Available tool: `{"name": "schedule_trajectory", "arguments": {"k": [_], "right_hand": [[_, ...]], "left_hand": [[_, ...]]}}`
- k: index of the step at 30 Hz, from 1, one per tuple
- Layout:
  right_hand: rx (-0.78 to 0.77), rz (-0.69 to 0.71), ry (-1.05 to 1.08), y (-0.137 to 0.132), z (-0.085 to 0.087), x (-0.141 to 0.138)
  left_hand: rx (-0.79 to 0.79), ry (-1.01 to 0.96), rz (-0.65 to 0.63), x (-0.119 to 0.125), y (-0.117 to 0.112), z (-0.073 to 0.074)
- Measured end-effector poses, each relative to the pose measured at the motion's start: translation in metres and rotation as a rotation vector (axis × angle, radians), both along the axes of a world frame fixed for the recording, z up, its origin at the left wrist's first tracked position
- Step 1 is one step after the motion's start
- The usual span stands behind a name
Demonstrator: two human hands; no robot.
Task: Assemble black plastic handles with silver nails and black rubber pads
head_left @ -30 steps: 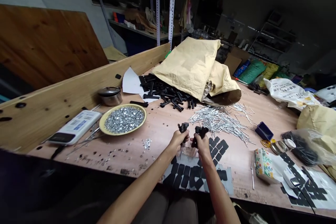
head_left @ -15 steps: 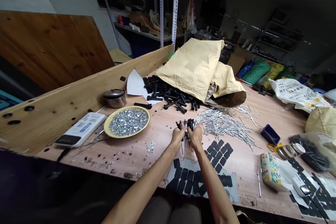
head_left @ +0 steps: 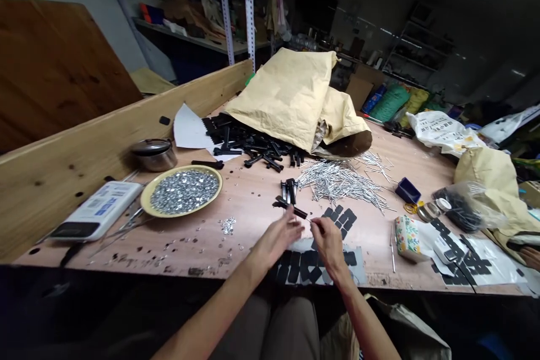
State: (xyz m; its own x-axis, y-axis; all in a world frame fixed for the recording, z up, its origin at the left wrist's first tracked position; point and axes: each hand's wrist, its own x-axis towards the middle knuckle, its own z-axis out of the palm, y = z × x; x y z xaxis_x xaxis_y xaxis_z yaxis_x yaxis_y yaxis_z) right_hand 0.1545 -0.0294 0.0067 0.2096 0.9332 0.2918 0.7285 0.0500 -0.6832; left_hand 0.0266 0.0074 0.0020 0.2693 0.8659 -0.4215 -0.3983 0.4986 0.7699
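Note:
My left hand (head_left: 280, 238) has its thumb and finger on a long black plastic piece (head_left: 298, 212), with its other fingers loosely extended. My right hand (head_left: 329, 243) is closed in a pinch on a thin metal rod (head_left: 309, 220), which reaches toward the black piece. Whether the rod enters the piece I cannot tell. Just beyond, a small cluster of black plastic pieces (head_left: 289, 188) stands on the table. To its right lies a heap of metal rods (head_left: 337, 180). Black rounded pads (head_left: 304, 264) lie on a sheet under my wrists.
A yellow bowl (head_left: 145, 202) of small metal parts stands left, beside a white scale (head_left: 99, 211) and a lidded metal pot (head_left: 156, 160). A paper sack (head_left: 287, 98) covers more black pieces. At right are a blue box (head_left: 407, 191) and another person's hand (head_left: 530, 256).
The view has swung right. My hands have left the upright cluster of black pieces, which now stands by itself. One black piece is at my left hand, and a rod is in my right.

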Motion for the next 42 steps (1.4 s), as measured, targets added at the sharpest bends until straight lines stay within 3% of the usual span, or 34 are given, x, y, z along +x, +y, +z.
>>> {"name": "schedule_trajectory", "arguments": {"k": [2, 4, 5, 8, 12, 15, 18, 21, 25, 30, 36, 38, 42], "right_hand": [[0.014, 0.006, -0.198, -0.012, 0.013, 0.015], [0.005, 0.116, -0.334, -0.024, 0.022, 0.022], [0.012, 0.178, -0.373, -0.028, 0.024, 0.023], [0.074, 0.284, -0.362, -0.034, 0.022, 0.024], [0.020, 0.269, -0.084, -0.018, 0.012, 0.030], [-0.157, 0.287, 0.129, 0.010, 0.006, 0.026], [-0.174, 0.296, 0.197, 0.043, -0.006, -0.001], [-0.189, 0.496, 0.106, 0.063, -0.024, -0.047], [-0.296, 0.705, -0.258, 0.064, -0.046, -0.097], [-0.305, 0.729, -0.617, 0.050, -0.058, -0.114], [-0.282, 0.636, -0.605, 0.047, -0.063, -0.119], [-0.264, 0.555, -0.402, 0.045, -0.061, -0.116], [-0.201, 0.338, 0.404, 0.030, -0.045, -0.106]], "left_hand": [[0.323, 0.250, -0.094, -0.005, -0.032, -0.003], [0.714, 0.461, 0.019, -0.006, -0.053, -0.006], [0.838, 0.536, 0.064, -0.005, -0.057, -0.007], [0.982, 0.646, 0.069, 0.003, -0.050, -0.009], [0.838, 0.608, -0.010, -0.001, -0.034, -0.011], [0.515, 0.479, 0.018, -0.017, -0.036, -0.014], [0.165, 0.324, 0.004, -0.043, -0.047, -0.019], [-0.017, 0.282, 0.065, -0.071, -0.059, -0.022], [-0.095, 0.292, 0.182, -0.103, -0.069, -0.029], [-0.104, 0.292, 0.162, -0.122, -0.069, -0.035], [-0.140, 0.204, 0.138, -0.126, -0.062, -0.027], [-0.143, 0.148, 0.092, -0.127, -0.060, -0.023], [-0.132, 0.045, -0.036, -0.124, -0.059, -0.015]]}}
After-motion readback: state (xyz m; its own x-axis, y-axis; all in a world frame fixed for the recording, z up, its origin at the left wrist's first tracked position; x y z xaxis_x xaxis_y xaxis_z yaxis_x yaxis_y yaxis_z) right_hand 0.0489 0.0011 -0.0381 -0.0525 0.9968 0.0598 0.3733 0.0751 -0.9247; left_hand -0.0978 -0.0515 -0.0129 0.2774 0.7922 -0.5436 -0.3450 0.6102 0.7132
